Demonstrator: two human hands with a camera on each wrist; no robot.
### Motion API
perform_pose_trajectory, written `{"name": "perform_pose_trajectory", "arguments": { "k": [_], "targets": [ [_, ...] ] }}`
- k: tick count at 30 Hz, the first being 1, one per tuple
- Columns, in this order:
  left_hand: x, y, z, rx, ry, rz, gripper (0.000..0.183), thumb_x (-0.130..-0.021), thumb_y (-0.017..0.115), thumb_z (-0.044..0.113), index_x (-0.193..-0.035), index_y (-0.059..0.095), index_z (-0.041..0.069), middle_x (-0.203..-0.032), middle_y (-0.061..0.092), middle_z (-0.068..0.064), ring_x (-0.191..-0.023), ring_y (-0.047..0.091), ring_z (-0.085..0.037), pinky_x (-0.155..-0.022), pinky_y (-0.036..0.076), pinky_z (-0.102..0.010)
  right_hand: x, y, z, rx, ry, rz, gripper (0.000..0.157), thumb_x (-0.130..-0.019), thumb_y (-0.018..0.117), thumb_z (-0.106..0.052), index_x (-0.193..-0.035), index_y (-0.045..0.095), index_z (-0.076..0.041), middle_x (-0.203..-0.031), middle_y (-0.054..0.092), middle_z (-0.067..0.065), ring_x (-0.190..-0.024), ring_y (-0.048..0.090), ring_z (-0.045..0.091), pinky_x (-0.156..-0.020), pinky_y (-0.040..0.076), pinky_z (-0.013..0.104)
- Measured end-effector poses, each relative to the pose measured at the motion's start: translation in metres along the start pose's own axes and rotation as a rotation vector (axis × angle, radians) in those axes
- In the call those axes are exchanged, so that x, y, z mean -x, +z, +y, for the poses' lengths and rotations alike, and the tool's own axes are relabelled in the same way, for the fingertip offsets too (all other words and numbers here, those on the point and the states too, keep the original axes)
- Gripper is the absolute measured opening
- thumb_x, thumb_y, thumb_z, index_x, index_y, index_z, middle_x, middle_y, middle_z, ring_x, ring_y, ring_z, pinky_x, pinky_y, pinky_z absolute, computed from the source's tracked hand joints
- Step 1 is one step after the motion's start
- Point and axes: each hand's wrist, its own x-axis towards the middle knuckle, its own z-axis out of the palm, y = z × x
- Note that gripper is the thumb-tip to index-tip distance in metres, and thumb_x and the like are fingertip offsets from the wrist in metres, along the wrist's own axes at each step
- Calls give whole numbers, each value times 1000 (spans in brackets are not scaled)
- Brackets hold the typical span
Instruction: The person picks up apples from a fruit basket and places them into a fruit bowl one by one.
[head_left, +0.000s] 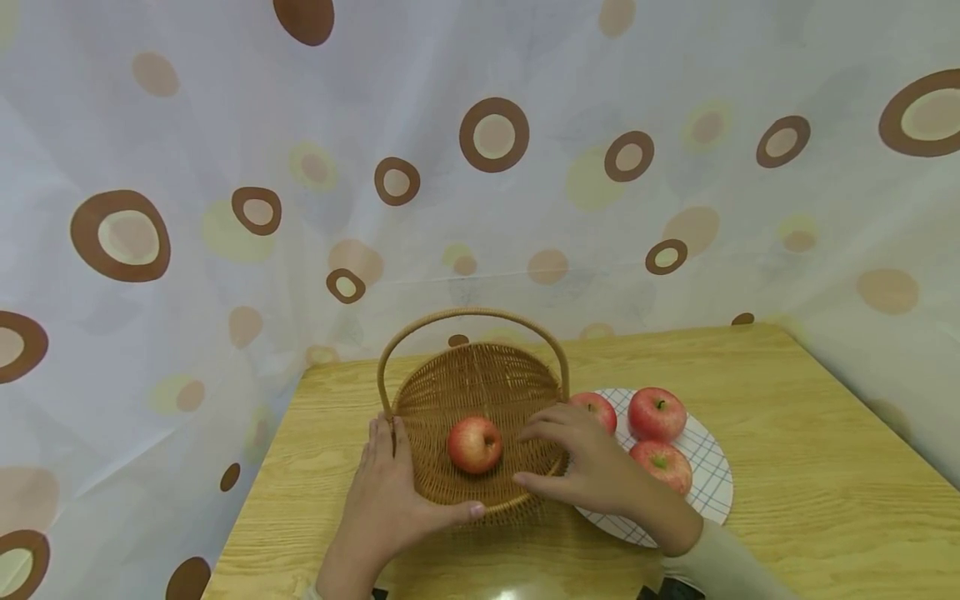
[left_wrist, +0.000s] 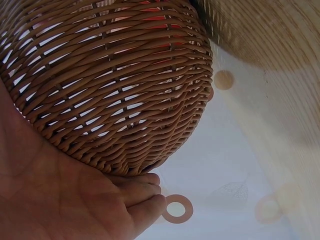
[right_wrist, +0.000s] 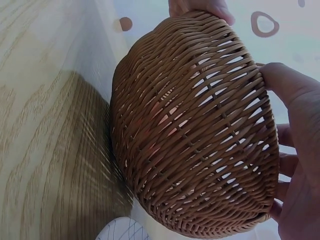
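Observation:
A wicker basket [head_left: 476, 375] with an arched handle stands on the table, and one red apple [head_left: 474, 446] lies inside it. My left hand [head_left: 390, 498] rests against the basket's left front side, fingers straight by the handle's foot and thumb along the front rim. In the left wrist view its palm [left_wrist: 75, 200] lies beside the woven wall. Over the basket's right side is my right hand [head_left: 588, 462], fingers loosely bent, thumb apart from them, nothing between. The right wrist view shows that thumb [right_wrist: 287, 82] near the rim; whether it touches is unclear.
Right of the basket, a white checked plate [head_left: 708, 492] holds three red apples [head_left: 657, 414], partly covered by my right hand and forearm. The wooden table [head_left: 810, 450] meets a patterned curtain [head_left: 420, 233] behind and at both sides.

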Motion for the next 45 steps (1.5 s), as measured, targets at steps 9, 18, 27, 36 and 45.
{"name": "perform_pose_trajectory", "arguments": {
  "k": [9,18,27,36,45],
  "targets": [
    [0,0,-1,6,3,-2,168,-55,58,108,-167,7,-4,-174,-9,-28,-164,-4,-45,-129,22,-65,-9,5,-5,-11,32,-50,33,-89,85,-47,-117,76,-31,-119,72,-15,-122,63,13,-105,51,52],
    [1,-1,0,4,13,9,168,-55,59,108,-167,8,-6,-174,-8,-30,-163,-3,-46,-128,22,-66,-18,4,-6,24,44,-129,38,-89,84,-49,-119,77,-27,-121,72,-10,-120,66,19,-103,54,54],
    [1,-2,2,-4,24,7,164,-58,62,105,-167,10,-7,-173,-8,-30,-163,-4,-45,-129,22,-65,-25,3,-6,60,79,-218,48,-91,80,-56,-124,77,-21,-128,72,-4,-123,67,24,-105,55,56],
    [2,-2,2,0,14,6,167,-56,60,107,-167,7,-6,-174,-8,-30,-164,-4,-46,-130,20,-65,-33,4,-7,59,80,-253,52,-91,80,-54,-129,75,-20,-133,70,-1,-126,67,24,-103,58,52],
    [2,-1,1,0,12,-2,168,-56,59,108,-167,6,-6,-174,-10,-29,-164,-7,-43,-130,19,-64,-38,7,-10,58,95,-287,48,-92,80,-52,-128,75,-20,-138,69,2,-129,66,26,-104,57,52]
  ]
}}
